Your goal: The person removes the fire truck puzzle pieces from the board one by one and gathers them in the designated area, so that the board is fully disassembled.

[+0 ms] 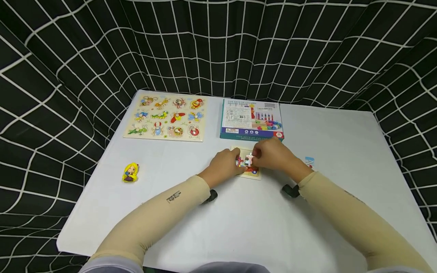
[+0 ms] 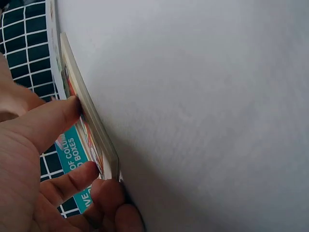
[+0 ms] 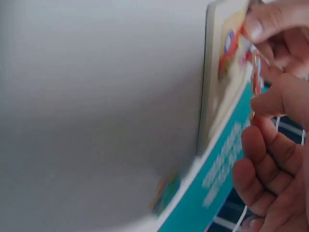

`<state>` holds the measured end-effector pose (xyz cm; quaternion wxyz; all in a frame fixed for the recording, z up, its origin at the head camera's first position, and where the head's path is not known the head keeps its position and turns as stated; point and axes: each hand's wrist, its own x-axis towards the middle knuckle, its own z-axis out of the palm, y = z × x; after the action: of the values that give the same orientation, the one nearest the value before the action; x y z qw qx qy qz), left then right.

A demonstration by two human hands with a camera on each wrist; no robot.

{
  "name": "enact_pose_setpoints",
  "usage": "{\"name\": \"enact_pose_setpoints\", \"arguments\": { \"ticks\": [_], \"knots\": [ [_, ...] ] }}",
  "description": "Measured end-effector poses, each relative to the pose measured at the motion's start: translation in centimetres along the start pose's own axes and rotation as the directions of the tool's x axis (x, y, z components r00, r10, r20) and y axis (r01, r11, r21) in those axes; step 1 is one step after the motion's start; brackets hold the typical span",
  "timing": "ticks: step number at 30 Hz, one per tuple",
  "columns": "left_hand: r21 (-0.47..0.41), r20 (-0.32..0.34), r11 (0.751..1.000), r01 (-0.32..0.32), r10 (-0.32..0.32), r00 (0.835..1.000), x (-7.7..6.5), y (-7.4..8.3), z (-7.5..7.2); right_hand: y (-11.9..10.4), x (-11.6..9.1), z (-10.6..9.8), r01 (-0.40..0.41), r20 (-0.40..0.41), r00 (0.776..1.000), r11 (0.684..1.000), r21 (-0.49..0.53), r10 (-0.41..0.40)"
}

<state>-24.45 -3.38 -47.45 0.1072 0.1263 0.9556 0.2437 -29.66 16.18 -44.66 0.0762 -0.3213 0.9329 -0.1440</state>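
Note:
A small wooden puzzle board point(image 1: 250, 176) with a red and blue picture lies near the middle of the white table. My left hand point(image 1: 223, 163) holds it at its left side; in the left wrist view the thumb presses the picture and curled fingers meet the board's edge point(image 2: 108, 150). Between thumb and finger, my right hand point(image 1: 273, 153) pinches a jigsaw piece point(image 1: 249, 160), pale on the side that shows in the head view. The right wrist view has this piece point(image 3: 256, 75) on edge, close over the board point(image 3: 208, 96).
Behind the board lies a bead set box point(image 1: 252, 119). An insect puzzle board point(image 1: 164, 117) lies at the back left, with a yellow-haired figurine point(image 1: 130, 173) in front of it. Another small colourful piece point(image 1: 309, 160) rests right of my right hand. Black netted cloth point(image 1: 239, 45) surrounds the table.

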Motion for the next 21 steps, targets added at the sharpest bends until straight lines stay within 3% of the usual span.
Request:
{"name": "enact_pose_setpoints", "arguments": {
  "ticks": [5, 12, 21],
  "knots": [
    [0.007, 0.014, 1.000, 0.013, -0.013, 1.000, 0.1, 0.0, 0.0, 2.8, -3.4, -1.4, -0.058, 0.019, 0.998, 0.998, 0.039, 0.057],
    [-0.019, 0.052, 0.998, 0.066, -0.065, 0.996, -0.3, -0.1, -0.4, 6.9, -8.4, -1.9, -0.196, 0.146, 0.973, 0.975, 0.106, 0.180],
    [-0.022, 0.058, 0.998, 0.061, -0.060, 0.997, 0.1, 0.3, -0.5, 9.1, -10.2, -1.8, -0.217, 0.156, 0.968, 0.966, 0.141, 0.195]
  ]
}}
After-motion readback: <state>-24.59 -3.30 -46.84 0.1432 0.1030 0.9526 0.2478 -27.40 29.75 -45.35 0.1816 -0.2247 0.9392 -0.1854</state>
